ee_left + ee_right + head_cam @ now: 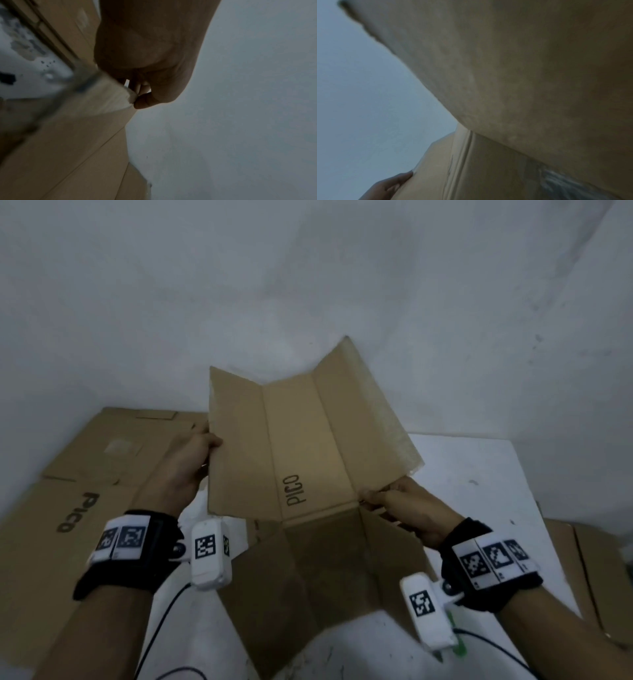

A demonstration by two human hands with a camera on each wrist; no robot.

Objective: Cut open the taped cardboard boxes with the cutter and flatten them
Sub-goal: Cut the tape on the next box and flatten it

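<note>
1. Opened cardboard box (308, 446) held up in the air in front of the pale wall (308, 285), flaps spread, "PICO" printed on the middle panel, lower panels hanging down toward the white table (479, 474)
2. Left hand (191, 460) gripping the left edge of the box, thumb on the near face and fingers curled behind; wrist view confirms a pinch on the board's edge
3. Right hand (404, 505) pinching the box at the crease below the right flap, fingers closed on the board
4. Strips of old tape (394, 426) clinging along the right flap's outer edge
5. Flattened boxes (78, 474) already lying on the left, more cardboard (582, 559) at the right edge of the table
6. No cutter in sight in any view; cannot tell where it lies
7. Likely trouble from here: panels springing back along the creases if released too early, leaving the box half folded
8. Also possible: the board slipping out of the thin right-hand pinch while being pressed down, since only a corner is held
9. Tape remnants perhaps sticking to the stack or to fingers during laying down
10. Loose cables (161, 628) near the wrists liable to snag under the hanging lower panels
</note>
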